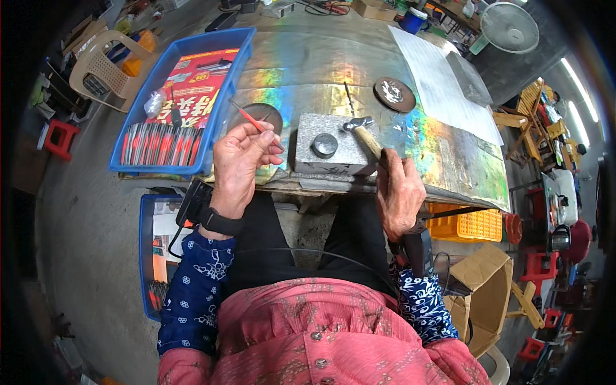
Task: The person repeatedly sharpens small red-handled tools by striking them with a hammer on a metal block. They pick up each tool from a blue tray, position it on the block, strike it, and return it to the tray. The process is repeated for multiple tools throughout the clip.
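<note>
My left hand (239, 168) pinches a slim red pen-like tool (251, 120) with a thin dark tip, raised above the table's near edge and slanting up to the left. In my right hand (399, 196) is the wooden handle of a small hammer (368, 140). Its metal head rests over the right part of a grey metal block (314, 125). On that block, left of the hammer, sits a short black round piece (325, 146) with a hollowed top. Behind my left fingers a dark round dish (272, 114) is partly hidden.
At the left a blue tray (242, 48) holds a row of red-and-black tools (163, 146) and red printed packaging (196, 80). Beyond the block lie a thin dark rod (348, 96) and a round dish (380, 97) of pale bits. A cardboard box (484, 282) stands at lower right.
</note>
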The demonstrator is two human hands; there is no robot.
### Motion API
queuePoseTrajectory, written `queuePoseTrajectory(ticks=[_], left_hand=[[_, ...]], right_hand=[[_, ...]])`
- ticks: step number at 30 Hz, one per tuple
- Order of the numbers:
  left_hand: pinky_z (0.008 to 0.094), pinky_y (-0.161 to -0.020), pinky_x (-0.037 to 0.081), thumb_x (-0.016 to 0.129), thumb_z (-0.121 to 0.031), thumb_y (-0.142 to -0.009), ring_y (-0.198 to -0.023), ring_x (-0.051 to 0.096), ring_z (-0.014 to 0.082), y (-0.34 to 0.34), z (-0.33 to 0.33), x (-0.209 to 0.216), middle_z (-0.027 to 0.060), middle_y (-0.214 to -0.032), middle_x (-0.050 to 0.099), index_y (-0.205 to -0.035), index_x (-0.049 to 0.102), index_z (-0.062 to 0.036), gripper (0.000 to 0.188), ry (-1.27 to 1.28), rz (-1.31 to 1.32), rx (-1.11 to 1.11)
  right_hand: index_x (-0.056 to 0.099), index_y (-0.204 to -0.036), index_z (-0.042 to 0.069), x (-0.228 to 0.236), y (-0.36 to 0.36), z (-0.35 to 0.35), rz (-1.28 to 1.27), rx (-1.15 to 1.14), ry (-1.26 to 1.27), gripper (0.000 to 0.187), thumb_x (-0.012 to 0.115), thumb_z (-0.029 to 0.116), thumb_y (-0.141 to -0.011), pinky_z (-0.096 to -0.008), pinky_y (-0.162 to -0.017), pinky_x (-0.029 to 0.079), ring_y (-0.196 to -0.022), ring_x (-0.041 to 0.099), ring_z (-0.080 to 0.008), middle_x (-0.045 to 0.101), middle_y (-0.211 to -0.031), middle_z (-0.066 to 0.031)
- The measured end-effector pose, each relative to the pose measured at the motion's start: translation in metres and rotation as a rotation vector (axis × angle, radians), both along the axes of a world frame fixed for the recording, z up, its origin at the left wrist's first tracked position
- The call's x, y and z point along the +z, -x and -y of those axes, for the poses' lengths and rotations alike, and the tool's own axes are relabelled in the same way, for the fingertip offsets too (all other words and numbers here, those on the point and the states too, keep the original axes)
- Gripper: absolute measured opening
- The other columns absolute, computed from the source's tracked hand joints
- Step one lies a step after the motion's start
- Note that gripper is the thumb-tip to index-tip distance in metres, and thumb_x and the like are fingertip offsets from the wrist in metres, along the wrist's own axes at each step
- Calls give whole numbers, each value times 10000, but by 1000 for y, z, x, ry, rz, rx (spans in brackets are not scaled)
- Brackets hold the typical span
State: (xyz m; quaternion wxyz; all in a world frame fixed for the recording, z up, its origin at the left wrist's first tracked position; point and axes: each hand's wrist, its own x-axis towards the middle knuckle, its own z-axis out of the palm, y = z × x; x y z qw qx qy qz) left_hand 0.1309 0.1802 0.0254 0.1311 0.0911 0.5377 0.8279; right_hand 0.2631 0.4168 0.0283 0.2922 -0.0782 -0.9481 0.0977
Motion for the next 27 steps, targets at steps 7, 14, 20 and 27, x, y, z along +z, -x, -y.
queuePoseTrajectory(ticks=[7,14,20,27], left_hand=[[210,-535,513,655,-54,-897,-705,644,94,18,21,-12,59,-821,671,-1022,623,24,151,487,-283,123],[472,-616,475,672,-95,-800,-740,613,397,35,24,-25,161,-805,615,-892,628,-43,114,1357,-957,334],[465,-603,494,542,-58,-835,-742,641,357,43,13,-41,153,-825,607,-774,591,-43,80,1531,-1044,333],[416,-592,518,579,-33,-800,-740,656,304,36,18,-28,127,-822,605,-863,636,-57,88,1550,-1073,331]], right_hand=[[506,-1251,86,-16,4,4,72,-8,79,473,668,83,-807,-452,-662,489,-820,591,-372,513,-950,-162],[459,-1308,73,-20,3,13,101,-20,98,489,640,125,-856,-452,-652,492,-818,588,-381,505,-971,-179],[440,-1338,80,-20,2,14,139,-41,111,538,655,128,-847,-452,-670,499,-839,590,-386,517,-1002,-186],[430,-1361,72,-20,2,12,129,-5,104,582,668,112,-832,-450,-687,496,-855,585,-388,514,-994,-179]])
